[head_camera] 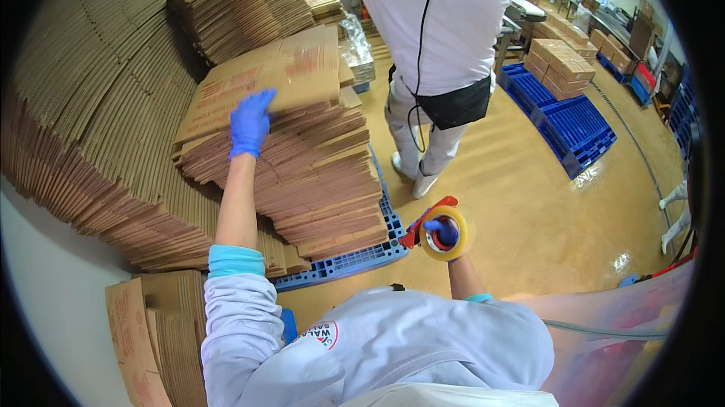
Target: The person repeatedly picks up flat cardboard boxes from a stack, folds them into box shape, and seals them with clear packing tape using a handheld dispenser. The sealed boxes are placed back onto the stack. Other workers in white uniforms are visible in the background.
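My left hand (250, 124), in a blue glove, lies over the near edge of the top flattened cardboard carton (294, 75). Its fingers reach onto the printed face; whether they grip the edge is not clear. Beneath is a tall, uneven stack of flattened cartons (317, 186) on a blue plastic pallet (340, 262). To the right, above the floor, my right hand (444, 232) holds a red tape dispenser (416, 231) with a large roll of clear packing tape (465, 231). The gloved fingers show through the roll's core.
A person in white (436, 27) stands just ahead, one arm over another carton stack (238, 13). Flattened cartons (96, 90) rise along the left wall, with more (170, 333) at lower left. Blue pallets (566, 129) bearing closed boxes (561, 67) stand right across the yellowish floor (510, 203).
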Available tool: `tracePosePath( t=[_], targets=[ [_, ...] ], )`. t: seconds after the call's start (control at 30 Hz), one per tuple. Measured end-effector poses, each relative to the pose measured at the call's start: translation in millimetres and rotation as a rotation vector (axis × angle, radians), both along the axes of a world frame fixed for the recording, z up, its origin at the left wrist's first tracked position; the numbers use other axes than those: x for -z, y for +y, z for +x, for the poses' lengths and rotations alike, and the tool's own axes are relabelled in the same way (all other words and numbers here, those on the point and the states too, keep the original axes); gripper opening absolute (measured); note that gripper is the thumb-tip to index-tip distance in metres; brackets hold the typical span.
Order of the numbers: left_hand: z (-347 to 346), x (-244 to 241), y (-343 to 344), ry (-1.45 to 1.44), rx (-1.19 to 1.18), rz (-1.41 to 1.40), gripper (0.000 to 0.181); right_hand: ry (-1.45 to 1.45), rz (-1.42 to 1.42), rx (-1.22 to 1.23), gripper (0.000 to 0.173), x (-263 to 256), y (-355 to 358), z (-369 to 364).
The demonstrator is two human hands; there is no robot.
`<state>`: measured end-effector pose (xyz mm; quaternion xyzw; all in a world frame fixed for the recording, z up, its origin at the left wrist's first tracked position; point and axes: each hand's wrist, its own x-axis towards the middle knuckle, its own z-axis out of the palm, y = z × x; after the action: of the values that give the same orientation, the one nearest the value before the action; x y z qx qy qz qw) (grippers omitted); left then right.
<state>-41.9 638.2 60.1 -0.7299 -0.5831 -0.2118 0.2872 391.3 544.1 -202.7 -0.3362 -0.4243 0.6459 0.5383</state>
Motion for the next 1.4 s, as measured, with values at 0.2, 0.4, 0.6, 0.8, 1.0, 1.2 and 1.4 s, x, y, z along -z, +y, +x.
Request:
tracePosePath(
  t=[0.2, 0.4, 0.6, 0.8, 1.0, 1.2, 1.4],
  targets=[
    [56.3, -11.0, 22.7, -0.147, -0.199, -0.200, 0.055, 0.092, -0.162, 0.074, 0.026, 3.0, -27.0, 38.1],
    [74.7, -17.9, 41.0, -0.216, -0.403, -0.225, 0.048, -0.198, -0.038, 0.163, 0.022, 2.8, -36.5, 51.4],
    [106.6, -22.3, 62.0, -0.008, -0.258, -0.115, 0.035, 0.115, -0.103, 0.112, 0.022, 5.2, -43.7, 49.7],
    [184.4, -7.6, 61.5, 0.201, 0.060, -0.349, 0.040, 0.026, -0.030, 0.234, 0.019, 10.6, -51.7, 50.2],
    [171.0, -17.6, 47.0, 0.108, -0.247, -0.518, 0.064, -0.107, 0.182, 0.314, 0.018, 10.6, -49.1, 36.6],
    [105.5, -35.4, -46.8, -0.137, 0.156, -0.105, 0.089, 0.033, 0.054, -0.183, 0.011, -36.3, -43.1, -31.3],
    [-43.3, -23.6, -217.2, -0.317, -0.333, 0.139, 0.107, 0.139, 0.055, -0.735, 0.021, -61.0, -48.2, -126.6]
  ],
)
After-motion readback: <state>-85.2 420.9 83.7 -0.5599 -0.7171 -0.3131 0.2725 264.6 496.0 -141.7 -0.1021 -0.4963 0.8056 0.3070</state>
